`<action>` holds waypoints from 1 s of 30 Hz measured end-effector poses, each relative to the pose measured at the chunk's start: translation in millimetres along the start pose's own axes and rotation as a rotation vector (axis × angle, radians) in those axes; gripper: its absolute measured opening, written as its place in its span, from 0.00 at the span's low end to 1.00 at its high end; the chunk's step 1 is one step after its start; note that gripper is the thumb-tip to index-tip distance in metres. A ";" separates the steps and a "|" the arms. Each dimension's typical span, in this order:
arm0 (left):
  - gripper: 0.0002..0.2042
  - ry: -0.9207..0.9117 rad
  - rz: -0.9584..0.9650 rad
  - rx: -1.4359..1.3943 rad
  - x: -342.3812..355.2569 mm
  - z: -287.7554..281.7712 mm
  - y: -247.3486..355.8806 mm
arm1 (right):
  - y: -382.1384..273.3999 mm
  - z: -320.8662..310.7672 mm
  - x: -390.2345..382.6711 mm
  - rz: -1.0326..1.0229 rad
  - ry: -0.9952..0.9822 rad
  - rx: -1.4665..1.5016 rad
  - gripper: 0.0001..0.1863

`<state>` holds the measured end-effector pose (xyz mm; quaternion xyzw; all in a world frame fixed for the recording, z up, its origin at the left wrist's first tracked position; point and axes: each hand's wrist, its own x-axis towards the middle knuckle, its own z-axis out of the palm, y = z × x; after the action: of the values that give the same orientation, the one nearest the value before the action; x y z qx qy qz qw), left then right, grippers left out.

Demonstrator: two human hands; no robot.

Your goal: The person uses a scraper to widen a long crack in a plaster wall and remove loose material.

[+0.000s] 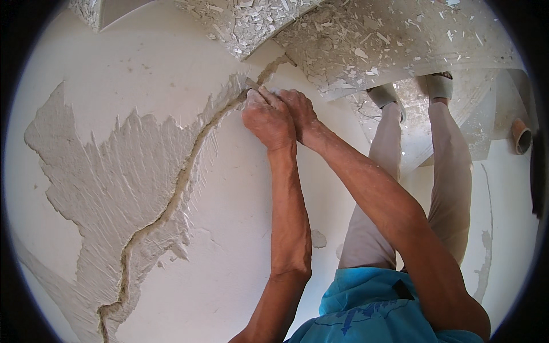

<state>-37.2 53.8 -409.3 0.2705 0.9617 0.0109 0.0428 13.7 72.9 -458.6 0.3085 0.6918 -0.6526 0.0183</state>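
A long, jagged crack runs down a white wall, with a band of scraped grey plaster along it. Near the crack's upper end, my left hand is closed around a flat metal-bladed tool, probably a scraper. Its short grey end sticks out past my fingers and rests at the crack. My right hand is closed right beside the left, pressed against it. The tool's handle is hidden inside my grip, so how much of it the right hand holds is unclear.
Plaster chips litter a grey board and a clear plastic sheet at the wall's foot. My feet, in grey shoes, stand among the debris. An orange-brown pipe end juts out at far right. A thinner crack marks the right side.
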 end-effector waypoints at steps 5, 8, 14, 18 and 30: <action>0.13 -0.004 -0.076 -0.002 -0.8 4.4 2.0 | -0.1 -1.6 3.7 0.023 -0.091 -0.061 0.11; 0.12 -0.020 0.015 0.022 14.6 14.8 -5.9 | 0.4 -0.7 12.2 0.153 -0.060 -0.025 0.12; 0.10 -0.069 0.036 -0.010 25.4 14.0 21.8 | 12.3 -37.8 22.0 0.145 -0.088 0.001 0.12; 0.12 -0.092 -0.054 -0.035 -5.2 -7.4 30.8 | 14.5 -28.1 -2.4 -0.014 -0.071 -0.053 0.11; 0.15 -0.016 -0.082 -0.058 -4.4 -5.4 8.0 | 5.9 -12.3 8.4 0.052 -0.161 0.015 0.10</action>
<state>-29.7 58.3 -403.3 0.2295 0.9709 0.0350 0.0588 14.1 87.2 -465.6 0.2728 0.6748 -0.6800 0.0885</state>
